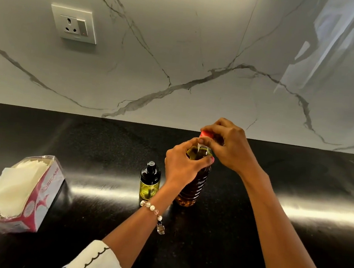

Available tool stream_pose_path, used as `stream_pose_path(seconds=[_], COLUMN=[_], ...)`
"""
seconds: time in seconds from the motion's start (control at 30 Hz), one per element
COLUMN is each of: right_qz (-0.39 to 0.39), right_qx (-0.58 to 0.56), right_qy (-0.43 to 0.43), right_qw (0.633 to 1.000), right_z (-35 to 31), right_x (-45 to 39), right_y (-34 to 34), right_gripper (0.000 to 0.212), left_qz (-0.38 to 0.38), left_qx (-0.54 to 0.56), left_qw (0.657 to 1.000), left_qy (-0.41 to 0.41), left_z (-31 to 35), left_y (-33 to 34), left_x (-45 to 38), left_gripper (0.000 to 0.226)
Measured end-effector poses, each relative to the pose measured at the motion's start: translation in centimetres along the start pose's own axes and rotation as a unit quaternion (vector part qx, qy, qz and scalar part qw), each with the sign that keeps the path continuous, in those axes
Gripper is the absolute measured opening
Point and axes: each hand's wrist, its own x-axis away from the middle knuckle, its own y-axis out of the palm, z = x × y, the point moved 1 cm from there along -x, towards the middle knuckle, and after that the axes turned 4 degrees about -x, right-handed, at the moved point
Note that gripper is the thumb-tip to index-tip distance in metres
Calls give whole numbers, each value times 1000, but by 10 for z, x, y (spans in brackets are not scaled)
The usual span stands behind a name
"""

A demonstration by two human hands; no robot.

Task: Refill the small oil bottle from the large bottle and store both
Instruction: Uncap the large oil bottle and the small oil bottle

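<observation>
A large ribbed plastic bottle (192, 188) of amber oil stands upright on the black counter. My left hand (181, 165) is wrapped around its shoulder just under the neck. My right hand (227, 143) pinches the bottle's red cap (206, 134) from above; whether the cap is on the neck or lifted off it I cannot tell. Just left of the large bottle stands the small oil bottle (149, 182), clear glass with a black spray top, holding a little yellow oil; neither hand touches it.
An open pink-and-white tissue box (34, 197) lies at the counter's left. The glossy black counter (297, 190) runs the full width, backed by a white marble wall with a socket (74, 23) at upper left.
</observation>
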Motion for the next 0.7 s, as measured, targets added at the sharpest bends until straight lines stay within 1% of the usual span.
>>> stream_pose_path(seconds=[0.1, 0.2, 0.27, 0.3, 0.33, 0.4, 0.5, 0.6, 0.7], right_qz=[-28, -58, -44, -26, -8, 18, 19, 10, -10], right_qx=[-31, -52, -65, -71, -73, -62, -54, -69, -95], right_qy=[-11, -32, -34, -33, -27, -21, -20, -15, -10], right_qw=[999, 996, 996, 997, 997, 998, 998, 997, 995], right_z=[3, 2, 1, 1, 0, 0, -1, -2, -3], right_x=[2, 1, -2, -4, -6, -8, -11, -12, -11], right_y=[0, -5, -9, -11, -11, -9, -7, -7, -9], right_gripper=[32, 46, 59, 62, 60, 47, 26, 18, 18], left_qz=[0, 14, 12, 14, 15, 16, 10, -7, -9], left_qx=[2, 6, -2, -8, -13, -15, -11, 9, 23], left_qw=[1000, 1000, 1000, 1000, 1000, 1000, 1000, 1000, 999], left_qy=[13, 14, 14, 12, 9, 0, -15, -23, -21], left_z=[-2, -2, -3, -4, -5, -6, -8, -9, -9], left_y=[0, 3, 4, 5, 5, 7, 7, 6, 5], left_x=[1, 1, 0, 0, 1, 0, -2, -3, -2], left_gripper=[46, 48, 50, 51, 53, 57, 66, 59, 57])
